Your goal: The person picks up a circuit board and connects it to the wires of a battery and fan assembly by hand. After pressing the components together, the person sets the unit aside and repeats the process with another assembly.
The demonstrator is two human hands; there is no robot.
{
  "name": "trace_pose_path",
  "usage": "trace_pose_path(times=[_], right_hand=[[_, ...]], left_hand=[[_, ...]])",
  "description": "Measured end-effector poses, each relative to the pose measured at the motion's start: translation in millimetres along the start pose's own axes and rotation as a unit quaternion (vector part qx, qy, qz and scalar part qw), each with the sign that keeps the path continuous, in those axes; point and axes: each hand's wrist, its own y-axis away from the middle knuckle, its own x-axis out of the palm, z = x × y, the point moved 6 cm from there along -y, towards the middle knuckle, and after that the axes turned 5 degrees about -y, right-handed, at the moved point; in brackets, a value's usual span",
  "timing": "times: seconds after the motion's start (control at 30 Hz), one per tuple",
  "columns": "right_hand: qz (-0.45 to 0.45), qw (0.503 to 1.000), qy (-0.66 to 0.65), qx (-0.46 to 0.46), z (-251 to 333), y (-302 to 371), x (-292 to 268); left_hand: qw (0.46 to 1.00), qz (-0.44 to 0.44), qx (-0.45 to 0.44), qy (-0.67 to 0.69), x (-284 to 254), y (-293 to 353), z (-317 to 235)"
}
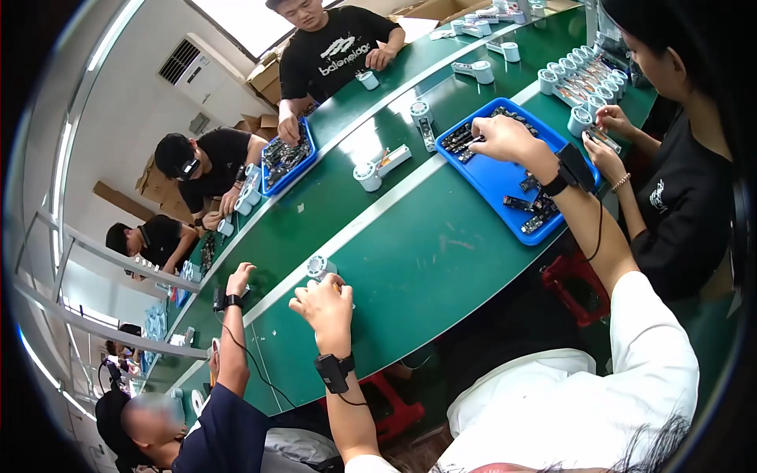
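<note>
My left hand (323,309) is closed around a light-blue housing with a round head (318,266), low over the green bench. The fingers cover most of its handle, and a bit of orange shows beside them. My right hand (511,143) reaches over a blue tray (505,206), its fingertips pinched at a small dark circuit board (476,140) that they partly hide. More circuit boards (459,142) are heaped at the tray's far end, and others (541,213) lie at its near end.
Past the tray stand two light-blue housings (367,175) (421,115) on the bench (426,260). Rows of housings with orange wires (579,79) are at the right, beside a co-worker's hands (607,150). Other people work across the bench and at left. Red stools (579,288) stand below.
</note>
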Motion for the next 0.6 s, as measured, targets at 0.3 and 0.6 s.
trace_pose_path(times=[0.3,0.6], right_hand=[[-0.066,0.982,0.102,-0.143,-0.7,135.9,36.6],[-0.135,0.980,-0.027,-0.141,19.5,140.3,18.0]], left_hand=[[0.995,-0.003,0.046,0.090,-60.6,46.4,-78.5],[0.964,-0.006,0.077,0.255,-64.7,104.7,-144.4]])
